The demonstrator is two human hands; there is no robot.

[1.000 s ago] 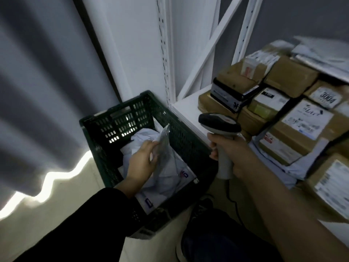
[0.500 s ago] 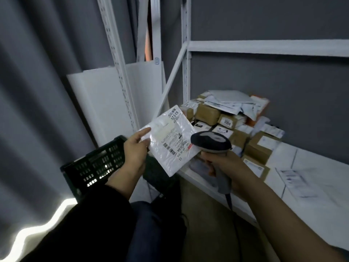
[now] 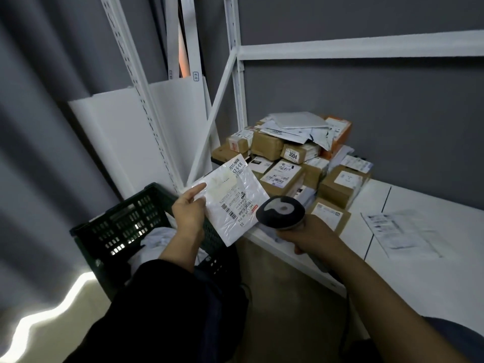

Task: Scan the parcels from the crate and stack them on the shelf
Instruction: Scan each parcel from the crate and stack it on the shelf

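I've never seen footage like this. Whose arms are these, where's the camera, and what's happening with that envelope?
No machine here: a person wears a wide-angle camera on the head, so you look down along their own arms. The left hand holds a flat white parcel by its edge, label towards the camera. The right hand grips a barcode scanner, its head close to that label. Below stands a dark crate with more pale bags inside. On the right, a white shelf carries a pile of brown boxes and mailers, plus a loose printed sheet.

The left hand (image 3: 188,215) lifts a white plastic mailer (image 3: 230,201) from the crate (image 3: 117,221), its label now meeting the barcode scanner (image 3: 280,212).
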